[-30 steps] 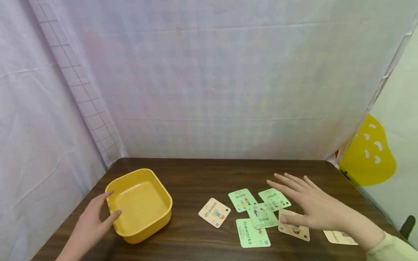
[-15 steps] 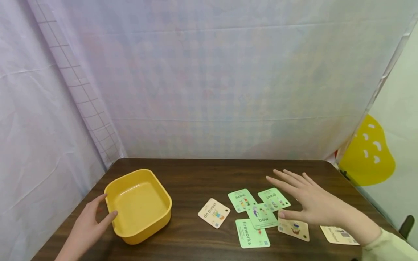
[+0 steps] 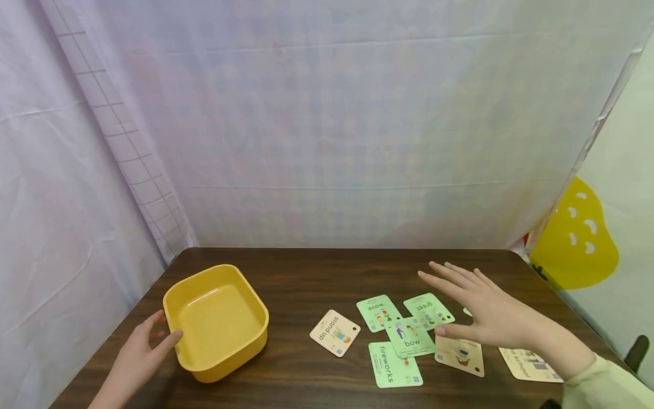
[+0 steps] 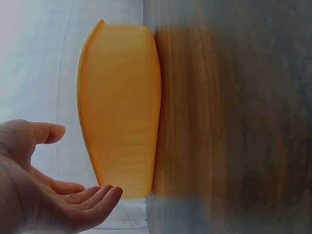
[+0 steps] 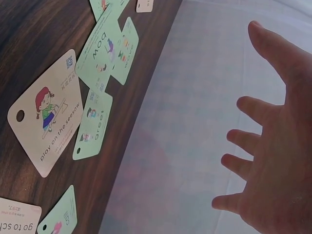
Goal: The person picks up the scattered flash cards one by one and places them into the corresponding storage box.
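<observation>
A yellow square box (image 3: 232, 359) with rounded corners stands at the left of the dark table. My left hand (image 3: 137, 353) is at its left side, fingers loosely bent and thumb near the rim; whether it touches the box I cannot tell. In the left wrist view the left hand (image 4: 53, 187) does not grip the box wall (image 4: 119, 107). Above the cards my right hand (image 3: 490, 315) hovers with fingers spread, holding nothing. Beneath it lie a cream "play on the seesaw" card (image 5: 51, 109), a green "greet" card (image 3: 428, 309) and a partly hidden "go to school" card (image 3: 528, 364).
Green "wave" (image 3: 377, 311), "bow" (image 3: 411, 341) and "fireworks" (image 3: 393, 369) cards lie mid-right, some overlapping. A cream "stand up" card (image 3: 334, 334) lies between them and the box. Another green card (image 5: 61, 214) shows in the right wrist view. White curtains (image 3: 327, 142) hang behind the table (image 3: 306, 270).
My left hand has drawn back slightly from the box rim. The right hand has shifted up a little, uncovering more of the "go to school" card. Box and cards stay in place.
</observation>
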Tool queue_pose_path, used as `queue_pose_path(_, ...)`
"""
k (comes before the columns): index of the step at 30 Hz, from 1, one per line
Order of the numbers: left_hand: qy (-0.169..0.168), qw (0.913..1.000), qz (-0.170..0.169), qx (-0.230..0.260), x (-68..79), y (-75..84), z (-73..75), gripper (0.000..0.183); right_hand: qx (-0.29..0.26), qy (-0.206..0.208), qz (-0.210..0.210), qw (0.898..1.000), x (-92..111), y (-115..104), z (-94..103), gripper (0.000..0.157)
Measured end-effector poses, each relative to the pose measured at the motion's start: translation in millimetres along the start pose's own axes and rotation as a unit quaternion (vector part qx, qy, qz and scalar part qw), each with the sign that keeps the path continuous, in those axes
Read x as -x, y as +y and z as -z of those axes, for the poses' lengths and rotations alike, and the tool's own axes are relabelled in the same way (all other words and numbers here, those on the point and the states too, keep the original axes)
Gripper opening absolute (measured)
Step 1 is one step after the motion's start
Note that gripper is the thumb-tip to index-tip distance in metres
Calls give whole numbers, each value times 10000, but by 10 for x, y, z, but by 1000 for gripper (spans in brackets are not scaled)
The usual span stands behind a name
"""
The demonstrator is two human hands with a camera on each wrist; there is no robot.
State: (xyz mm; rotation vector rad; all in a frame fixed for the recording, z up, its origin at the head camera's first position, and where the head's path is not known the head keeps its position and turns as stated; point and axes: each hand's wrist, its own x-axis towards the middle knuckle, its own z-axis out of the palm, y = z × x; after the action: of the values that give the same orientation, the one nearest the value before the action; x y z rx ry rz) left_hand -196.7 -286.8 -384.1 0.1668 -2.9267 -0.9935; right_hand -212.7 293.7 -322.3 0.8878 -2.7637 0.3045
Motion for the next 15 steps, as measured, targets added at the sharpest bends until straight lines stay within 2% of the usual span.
queue_pose_path(7, -240, 9984, 318, 397, -14, -58, -44, 85, -109, -30, -34, 9999, -3, 2, 3, 84)
queue_pose_path(12, -355, 9975, 326, 507, -15, -79, -75, 82, -170, -48, -34, 9998, 1, 11, -16, 83)
queue_pose_path(15, -402, 9950, 348, 850, -17, -81, -103, 81, -149, -79, -8, 9999, -3, 20, -27, 82)
